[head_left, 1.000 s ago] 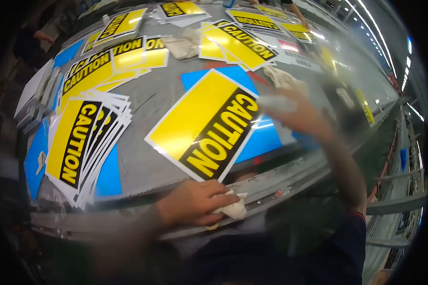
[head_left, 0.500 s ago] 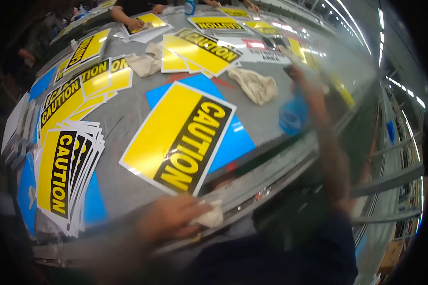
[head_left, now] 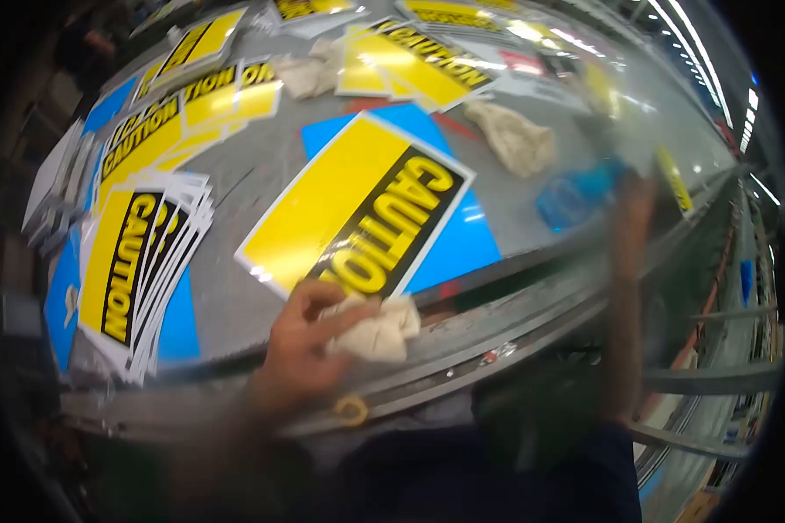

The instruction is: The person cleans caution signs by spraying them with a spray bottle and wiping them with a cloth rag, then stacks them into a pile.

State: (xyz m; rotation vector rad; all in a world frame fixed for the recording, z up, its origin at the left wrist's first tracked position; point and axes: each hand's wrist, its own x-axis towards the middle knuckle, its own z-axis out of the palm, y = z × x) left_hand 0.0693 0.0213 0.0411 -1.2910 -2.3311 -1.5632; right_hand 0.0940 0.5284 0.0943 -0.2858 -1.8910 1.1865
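My left hand (head_left: 310,336) grips a crumpled cream cloth (head_left: 379,333) at the near edge of a yellow and black CAUTION sign (head_left: 336,205). That sign lies at a slant on a blue sheet (head_left: 453,248). My right hand (head_left: 634,199), smeared by motion, is closed at the neck end of a blue see-through bottle (head_left: 571,202). The bottle is tilted, its base toward the left; its top is too blurred to make out. Another cream cloth (head_left: 515,138) lies beyond the bottle.
A fanned stack of CAUTION signs (head_left: 118,270) stands at the left on blue sheets. More CAUTION signs (head_left: 414,65) and a bunched cloth (head_left: 310,74) lie farther back. A metal rail (head_left: 462,357) runs along the near table edge, with a yellow ring (head_left: 351,410) below.
The bottle has gone from nearly upright to tilted, and my right hand has moved to its right. My left hand has raised the cloth to the sign's near edge. The view has shifted.
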